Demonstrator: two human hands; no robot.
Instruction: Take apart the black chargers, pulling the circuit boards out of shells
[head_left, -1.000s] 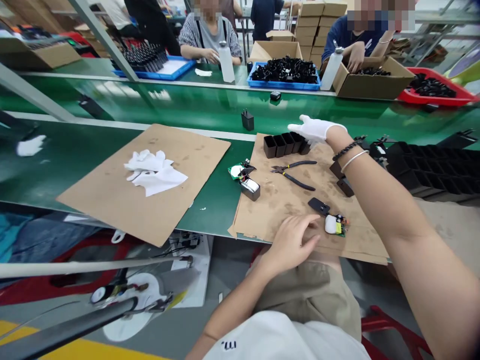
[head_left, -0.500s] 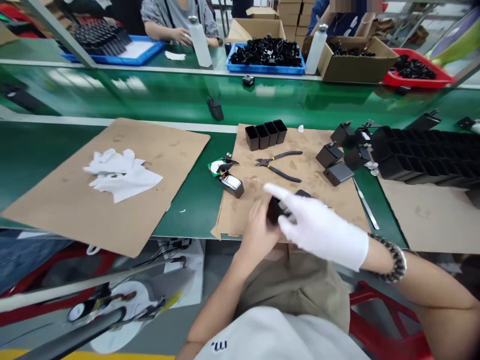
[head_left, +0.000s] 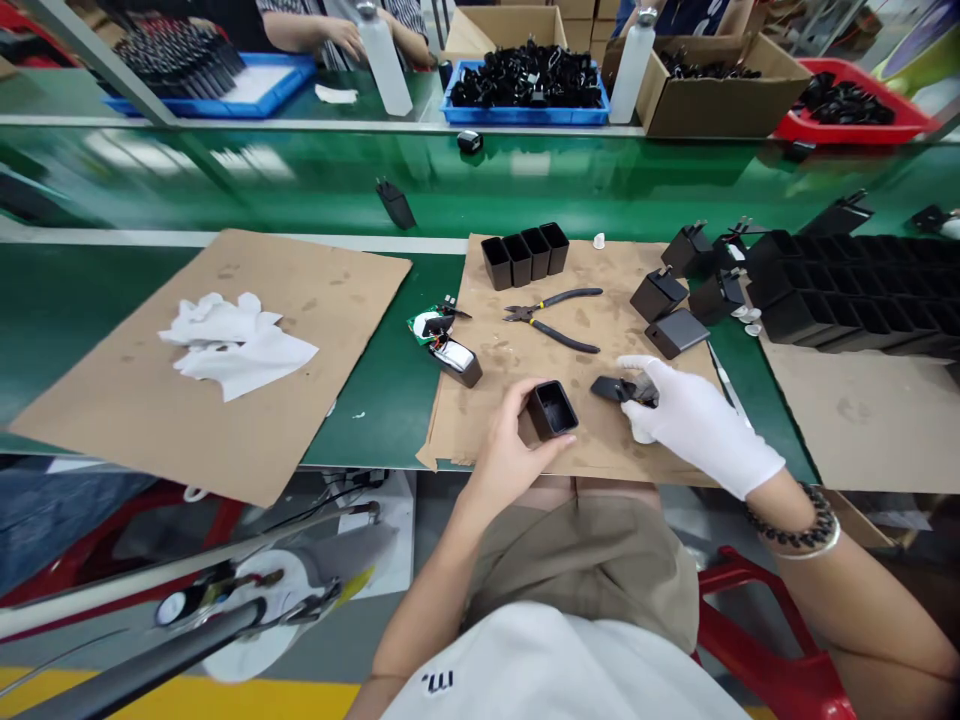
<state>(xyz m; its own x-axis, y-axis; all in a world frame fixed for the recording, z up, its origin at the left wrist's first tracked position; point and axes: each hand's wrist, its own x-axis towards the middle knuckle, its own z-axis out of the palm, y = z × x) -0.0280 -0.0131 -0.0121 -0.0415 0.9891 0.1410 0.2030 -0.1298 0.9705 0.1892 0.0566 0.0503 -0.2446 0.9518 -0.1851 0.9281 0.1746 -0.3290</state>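
Note:
My bare left hand [head_left: 510, 455] grips a hollow black plastic adapter case [head_left: 553, 410], its open end facing up. To the right, my white-gloved right hand [head_left: 694, 420] pinches a charger insert with a flat black end piece [head_left: 609, 388]; its grey inner part is partly covered by my fingers. The insert and the case are apart. Beyond them lie cutting pliers [head_left: 529, 313] with spread dark handles. Left of the pliers is another black case [head_left: 459, 362] with a white block inside, joined by wires to a green circuit board [head_left: 427, 324].
Several empty cases [head_left: 525, 255] stand in a row behind the pliers. Black adapters [head_left: 677, 332] and a metal tweezers-like tool [head_left: 727, 385] lie right, near stacked cases [head_left: 847, 290]. White gloves [head_left: 236, 340] rest on the left cardboard [head_left: 330, 285]. People sit across the bench.
My hands have separated: the right moved right with the insert, leaving the case in my left hand with its opening showing. The view has shifted slightly.

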